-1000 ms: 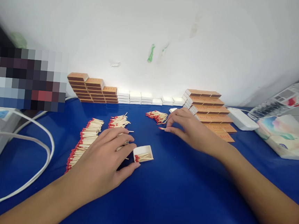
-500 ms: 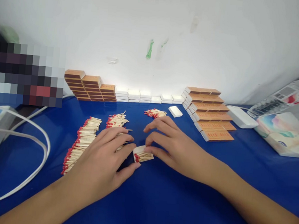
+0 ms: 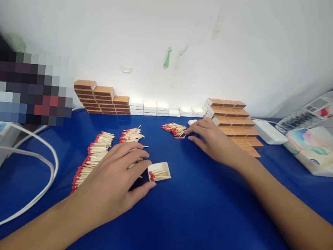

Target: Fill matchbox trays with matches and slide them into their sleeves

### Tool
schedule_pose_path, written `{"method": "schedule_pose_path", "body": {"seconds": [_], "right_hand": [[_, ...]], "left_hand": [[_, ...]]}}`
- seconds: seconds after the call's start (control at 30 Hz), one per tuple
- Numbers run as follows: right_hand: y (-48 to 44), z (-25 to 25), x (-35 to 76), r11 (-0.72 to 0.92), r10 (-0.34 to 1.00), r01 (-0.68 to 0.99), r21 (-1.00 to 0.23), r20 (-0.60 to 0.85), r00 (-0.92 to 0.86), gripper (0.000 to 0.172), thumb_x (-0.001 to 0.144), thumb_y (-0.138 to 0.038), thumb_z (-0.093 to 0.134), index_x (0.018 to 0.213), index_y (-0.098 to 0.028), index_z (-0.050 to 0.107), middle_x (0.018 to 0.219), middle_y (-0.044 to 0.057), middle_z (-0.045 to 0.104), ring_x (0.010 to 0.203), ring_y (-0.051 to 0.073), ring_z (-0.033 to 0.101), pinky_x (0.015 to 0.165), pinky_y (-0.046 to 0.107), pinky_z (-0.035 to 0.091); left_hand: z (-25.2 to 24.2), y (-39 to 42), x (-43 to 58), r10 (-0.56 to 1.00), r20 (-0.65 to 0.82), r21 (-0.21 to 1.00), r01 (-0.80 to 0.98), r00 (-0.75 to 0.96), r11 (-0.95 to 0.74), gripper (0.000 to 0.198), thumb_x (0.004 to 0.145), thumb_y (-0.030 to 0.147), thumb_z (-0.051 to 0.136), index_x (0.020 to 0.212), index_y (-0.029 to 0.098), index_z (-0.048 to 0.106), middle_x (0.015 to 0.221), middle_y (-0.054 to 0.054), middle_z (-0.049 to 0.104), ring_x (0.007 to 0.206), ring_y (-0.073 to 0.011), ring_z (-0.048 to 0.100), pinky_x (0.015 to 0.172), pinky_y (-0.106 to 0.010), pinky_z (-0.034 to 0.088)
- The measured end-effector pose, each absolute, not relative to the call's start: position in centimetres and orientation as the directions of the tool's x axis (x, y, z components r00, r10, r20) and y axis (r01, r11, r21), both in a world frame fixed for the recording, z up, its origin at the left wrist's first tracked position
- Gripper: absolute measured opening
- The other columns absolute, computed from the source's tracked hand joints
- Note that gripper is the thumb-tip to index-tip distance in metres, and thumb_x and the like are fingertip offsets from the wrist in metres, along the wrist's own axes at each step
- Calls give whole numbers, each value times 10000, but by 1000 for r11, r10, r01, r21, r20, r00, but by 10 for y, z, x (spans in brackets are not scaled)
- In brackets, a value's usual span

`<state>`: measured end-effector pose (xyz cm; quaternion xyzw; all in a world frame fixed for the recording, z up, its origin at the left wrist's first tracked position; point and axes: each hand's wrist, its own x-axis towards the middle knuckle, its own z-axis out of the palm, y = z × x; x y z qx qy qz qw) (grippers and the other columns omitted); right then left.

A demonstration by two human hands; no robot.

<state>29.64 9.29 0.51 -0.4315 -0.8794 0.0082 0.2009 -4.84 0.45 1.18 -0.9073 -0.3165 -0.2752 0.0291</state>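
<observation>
A white matchbox tray (image 3: pixel 167 168) lies on the blue table with several red-headed matches (image 3: pixel 158 175) in it. My left hand (image 3: pixel 118 175) steadies its left end between thumb and index finger. Farther back, my right hand (image 3: pixel 209 136) reaches the right end of a small match pile (image 3: pixel 173 129), fingertips at the sticks and thumb slightly apart. Partly covered by my left hand are a long row of matches (image 3: pixel 100 146) and a smaller heap (image 3: pixel 130 134). Just behind my right hand, a white tray (image 3: pixel 192 122) is mostly hidden.
Orange-brown matchboxes (image 3: pixel 103 95) are stacked back left, and a stepped stack of matchboxes (image 3: pixel 229 120) stands on the right. White trays (image 3: pixel 150 108) line the wall between them. A white cable (image 3: pixel 51 157), a white device (image 3: pixel 270 132) and a tissue pack (image 3: pixel 317 150) lie at the sides.
My right hand has moved from the matchbox tray back and to the right, to the small match pile. My left hand has stayed at the tray.
</observation>
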Motion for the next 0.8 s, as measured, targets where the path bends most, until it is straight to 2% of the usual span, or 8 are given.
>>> {"method": "schedule_pose_path", "body": {"seconds": [0.17,0.47,0.8], "right_hand": [[90,10,294,622,769,760,-192,333,-545,174,1062,-283,553,941,-247,673,1031,130,693,1034,332,594,935,523,512],[71,12,267,622,762,761,-183,364,-536,133,1081,-229,542,974,-232,623,1145,131,682,1136,325,577,1028,523,505],[73,5,267,561,779,820,-117,409,-475,61,1046,-237,616,989,-220,624,1142,143,684,1126,344,568,1017,541,517]], "left_hand": [[12,4,-48,558,514,126,587,651,-800,206,1032,326,716,1152,160,740,1204,-118,782,1294,-357,663,1112,-599,589],[11,4,-48,545,528,113,582,651,-805,241,1037,342,714,1176,148,742,1193,-119,780,1280,-349,673,1107,-579,590],[11,5,-47,547,524,119,580,653,-806,250,1028,336,725,1181,139,742,1190,-118,780,1275,-351,674,1093,-584,592]]}}
